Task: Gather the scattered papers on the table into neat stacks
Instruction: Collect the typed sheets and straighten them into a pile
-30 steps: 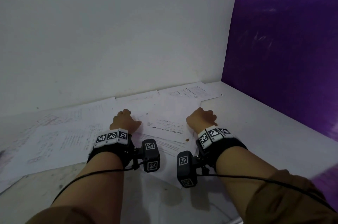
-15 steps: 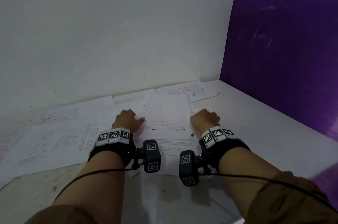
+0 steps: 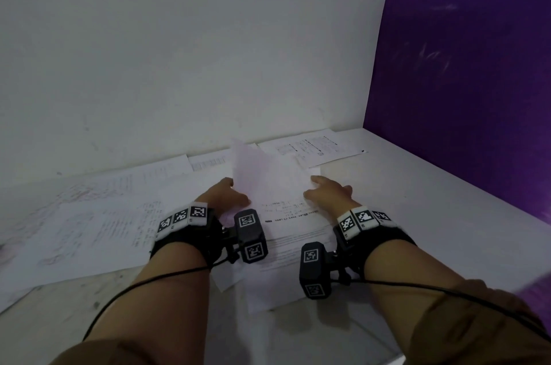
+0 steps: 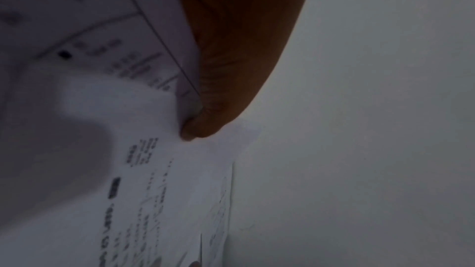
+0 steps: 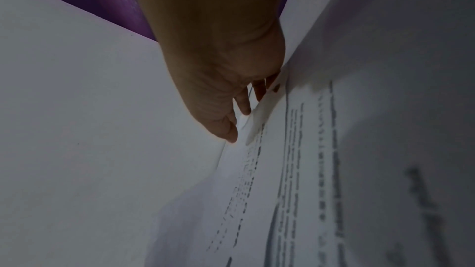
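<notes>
A pile of printed papers lies in the middle of the white table, its far end lifted and blurred. My left hand grips the pile's left edge; the left wrist view shows this hand curled onto a raised sheet. My right hand holds the right edge, thumb on top. In the right wrist view its fingers tuck under the edge of the sheets. More loose sheets spread out to the left.
One sheet lies at the back right near the corner, another against the white wall. A purple wall bounds the table on the right. Bare table shows at the right and along the near edge.
Both hands have slid forward along the sides of the middle pile. The far end of its top sheets has come up off the table.
</notes>
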